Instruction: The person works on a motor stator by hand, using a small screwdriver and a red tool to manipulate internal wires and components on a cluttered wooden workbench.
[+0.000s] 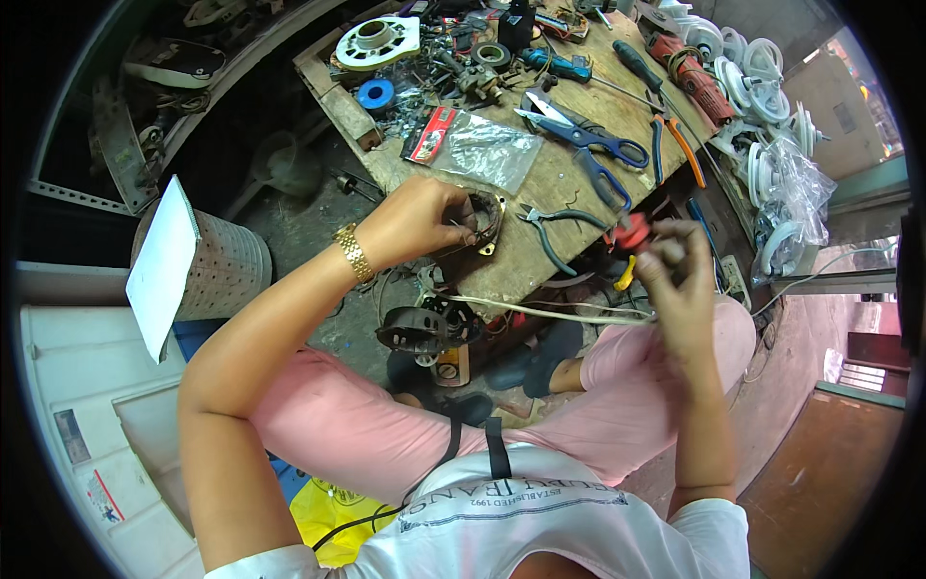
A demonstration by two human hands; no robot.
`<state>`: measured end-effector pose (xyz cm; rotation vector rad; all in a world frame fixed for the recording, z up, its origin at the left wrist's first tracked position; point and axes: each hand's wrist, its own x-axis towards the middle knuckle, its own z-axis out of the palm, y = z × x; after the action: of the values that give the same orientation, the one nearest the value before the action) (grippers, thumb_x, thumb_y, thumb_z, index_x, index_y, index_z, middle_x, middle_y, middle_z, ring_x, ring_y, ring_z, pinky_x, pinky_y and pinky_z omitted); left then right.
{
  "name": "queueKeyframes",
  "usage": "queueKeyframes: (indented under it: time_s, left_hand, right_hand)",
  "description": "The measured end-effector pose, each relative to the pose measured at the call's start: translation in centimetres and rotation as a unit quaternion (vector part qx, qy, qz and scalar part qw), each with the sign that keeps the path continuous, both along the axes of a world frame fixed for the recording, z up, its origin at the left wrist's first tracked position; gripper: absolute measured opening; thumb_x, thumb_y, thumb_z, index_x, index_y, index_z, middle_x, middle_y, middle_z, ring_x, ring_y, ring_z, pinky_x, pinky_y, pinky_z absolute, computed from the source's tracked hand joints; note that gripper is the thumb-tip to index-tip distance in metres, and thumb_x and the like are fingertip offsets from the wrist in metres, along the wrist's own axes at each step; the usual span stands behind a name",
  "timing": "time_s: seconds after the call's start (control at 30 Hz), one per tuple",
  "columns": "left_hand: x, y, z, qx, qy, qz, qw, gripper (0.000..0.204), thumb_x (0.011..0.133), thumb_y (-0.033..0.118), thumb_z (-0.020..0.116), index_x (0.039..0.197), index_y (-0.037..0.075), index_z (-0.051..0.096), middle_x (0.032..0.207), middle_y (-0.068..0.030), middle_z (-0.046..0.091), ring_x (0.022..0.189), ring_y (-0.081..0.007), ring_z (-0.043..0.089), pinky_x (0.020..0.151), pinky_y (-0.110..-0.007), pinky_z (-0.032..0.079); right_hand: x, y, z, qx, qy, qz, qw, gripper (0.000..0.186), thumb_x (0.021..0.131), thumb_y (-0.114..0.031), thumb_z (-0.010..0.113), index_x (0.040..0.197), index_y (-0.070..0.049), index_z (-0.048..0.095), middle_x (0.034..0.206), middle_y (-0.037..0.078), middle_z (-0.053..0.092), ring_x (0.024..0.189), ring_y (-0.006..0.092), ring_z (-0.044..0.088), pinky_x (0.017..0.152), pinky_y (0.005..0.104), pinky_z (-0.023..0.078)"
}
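Observation:
At the near left edge of the wooden workbench (410, 164), my left hand (424, 217) is closed in a pinch against a ring-shaped motor part (494, 220) with brass-coloured corner tabs. Whatever sits between its fingertips is too small to name. My right hand (680, 275) is raised off the bench's right corner, thumb and fingers curled round a blurred red object (632, 233). Between the hands lie cutting pliers (550, 232) with dark handles, jaws pointing left. Blue-handled scissors (590, 140) rest behind them, and a clear plastic packet (482, 150) lies behind the motor part.
Orange-handled pliers (680, 145), a screwdriver (637, 68) and a red power tool (687, 77) lie at the right. Small parts, a blue ring (376, 95) and a tape roll (490, 56) crowd the far side. A dark fan-like housing (424, 328) is below the bench edge; a pale cable (550, 314) crosses over my lap.

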<state>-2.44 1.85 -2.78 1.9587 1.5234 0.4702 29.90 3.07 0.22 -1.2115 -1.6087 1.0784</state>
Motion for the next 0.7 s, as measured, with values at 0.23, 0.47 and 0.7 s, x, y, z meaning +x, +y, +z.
queueKeyframes:
  time_s: [0.23,0.47,0.7]
  left_hand:
    - [0.4,-0.4,0.9,-0.064,-0.005,0.032,0.997,0.015,0.077,0.009,0.080,0.086,0.000,0.072,0.078,-0.0165,0.070,0.069,-0.0246,0.068,0.065,-0.036,0.050]
    - [0.2,-0.2,0.2,-0.057,-0.008,0.028,0.998,0.016,0.076,0.009,0.080,0.086,0.000,0.071,0.083,-0.0164,0.071,0.074,-0.0254,0.069,0.069,-0.036,0.051]
    - [0.3,-0.1,0.5,-0.078,-0.010,0.036,0.996,0.018,0.076,0.009,0.080,0.087,-0.001,0.070,0.083,-0.0149,0.071,0.078,-0.0261,0.070,0.072,-0.035,0.053]
  right_hand:
    - [-0.6,0.0,-0.6,0.082,-0.231,0.130,0.961,0.018,0.076,-0.010,0.078,0.091,-0.003,0.073,0.084,0.013,0.072,0.072,0.0276,0.070,0.065,0.0333,0.053]
    - [-0.8,1.7,-1.8,0.075,-0.210,0.162,0.961,0.019,0.076,-0.011,0.079,0.092,-0.003,0.076,0.084,0.012,0.073,0.071,0.0266,0.070,0.063,0.0331,0.053]
    - [-1.3,2.3,-2.7,0.048,-0.188,0.175,0.965,0.019,0.076,-0.010,0.079,0.094,-0.003,0.076,0.082,0.011,0.072,0.068,0.0258,0.069,0.061,0.0319,0.053]
